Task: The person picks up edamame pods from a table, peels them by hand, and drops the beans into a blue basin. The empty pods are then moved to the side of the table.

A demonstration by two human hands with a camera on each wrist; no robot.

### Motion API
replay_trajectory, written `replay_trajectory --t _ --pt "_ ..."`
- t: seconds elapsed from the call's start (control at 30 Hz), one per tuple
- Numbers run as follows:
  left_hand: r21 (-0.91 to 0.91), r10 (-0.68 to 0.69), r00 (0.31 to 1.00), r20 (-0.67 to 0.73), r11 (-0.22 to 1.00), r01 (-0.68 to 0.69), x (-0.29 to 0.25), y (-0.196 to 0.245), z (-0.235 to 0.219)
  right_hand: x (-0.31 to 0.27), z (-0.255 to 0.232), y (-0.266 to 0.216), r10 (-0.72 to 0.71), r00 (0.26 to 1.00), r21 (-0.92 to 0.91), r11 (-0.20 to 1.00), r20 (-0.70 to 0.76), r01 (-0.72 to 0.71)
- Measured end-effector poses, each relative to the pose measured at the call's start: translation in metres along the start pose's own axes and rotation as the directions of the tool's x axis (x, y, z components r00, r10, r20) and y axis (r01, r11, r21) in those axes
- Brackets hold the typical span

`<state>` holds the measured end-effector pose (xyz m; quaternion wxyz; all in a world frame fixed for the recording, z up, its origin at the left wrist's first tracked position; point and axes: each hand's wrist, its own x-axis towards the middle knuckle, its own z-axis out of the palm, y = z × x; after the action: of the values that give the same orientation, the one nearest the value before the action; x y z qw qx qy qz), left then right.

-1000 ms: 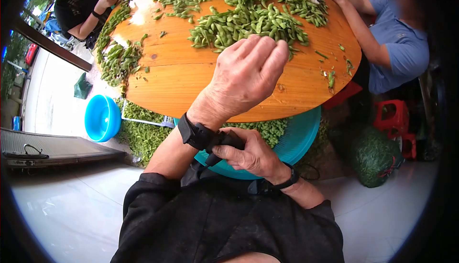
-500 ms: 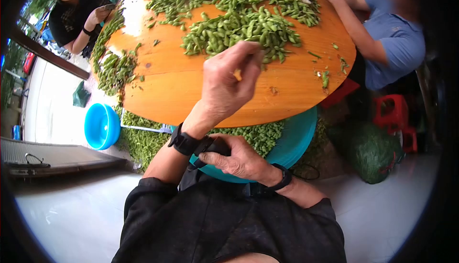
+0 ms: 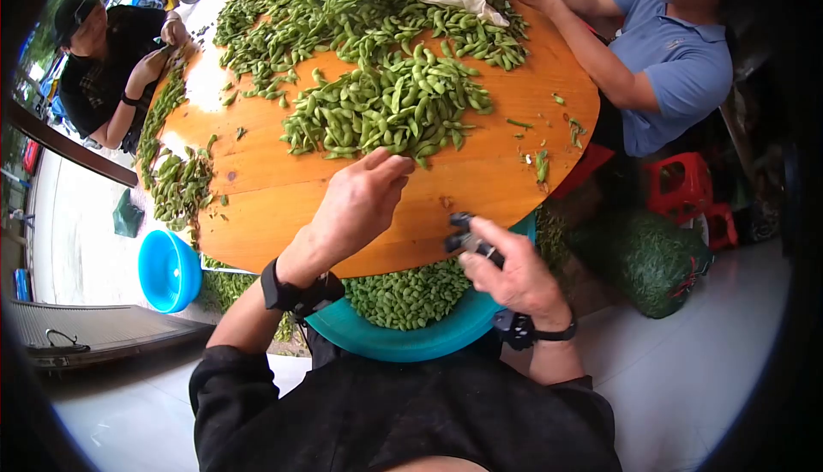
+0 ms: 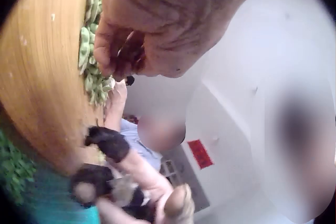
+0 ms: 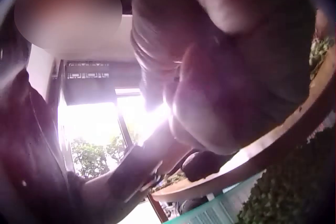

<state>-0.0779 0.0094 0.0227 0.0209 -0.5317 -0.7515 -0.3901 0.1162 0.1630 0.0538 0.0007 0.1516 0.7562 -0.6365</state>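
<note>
One round table (image 3: 257, 206), two hands (image 3: 356, 206), one scissors (image 3: 467, 240).

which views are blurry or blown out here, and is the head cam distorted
Head view: sharp, but fisheye-bent, with dark corners and sun glare on the round wooden table. Left wrist view: left hand soft, background blurred. Right wrist view: right hand dark and out of focus, window blown out.

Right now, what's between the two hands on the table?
Only bare wood. In the head view the left hand and the right hand, which grips a dark tool, have just the orange table edge between them.
</note>
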Motion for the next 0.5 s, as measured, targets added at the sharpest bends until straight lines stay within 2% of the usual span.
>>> replay_trajectory --t 0.03,0.07,0.13,0.2,0.27,0.33,0.4,0.5 --pt "0.141 -0.038 0.997 0.066 0.99 0.028 0.006 0.007 0.0 0.001 -0.009 0.009 0.014 1.0 0.111 0.994 -0.006 -0.013" --pt "0.14 -0.037 0.997 0.069 0.99 0.027 0.012 0.003 0.004 0.001 -0.016 0.007 0.027 0.999 0.153 0.988 -0.037 -0.021" --pt "0.3 0.084 0.969 0.234 0.941 -0.154 0.026 -0.007 0.013 -0.001 -0.029 0.001 0.049 0.996 0.281 0.959 -0.073 -0.027" --pt "0.34 0.083 0.956 0.28 0.923 -0.18 0.032 -0.007 0.018 0.0 -0.038 -0.006 0.03 0.994 0.289 0.957 -0.104 0.001" --pt "0.412 0.12 0.945 0.304 0.878 -0.244 0.035 -0.009 0.022 0.001 -0.049 -0.009 0.036 0.993 0.216 0.976 -0.111 -0.011" --pt "0.396 0.163 0.944 0.286 0.877 -0.271 0.039 -0.013 0.022 0.007 -0.053 -0.005 0.029 0.995 0.309 0.951 -0.098 0.003" --pt "0.391 0.133 0.954 0.269 0.89 -0.234 0.038 -0.015 0.025 0.013 -0.055 -0.001 0.022 0.996 0.384 0.923 -0.09 0.014" --pt "0.216 0.043 0.986 0.161 0.973 -0.078 0.036 -0.001 0.022 0.023 -0.051 -0.001 0.006 0.996 0.489 0.871 -0.094 0.041"
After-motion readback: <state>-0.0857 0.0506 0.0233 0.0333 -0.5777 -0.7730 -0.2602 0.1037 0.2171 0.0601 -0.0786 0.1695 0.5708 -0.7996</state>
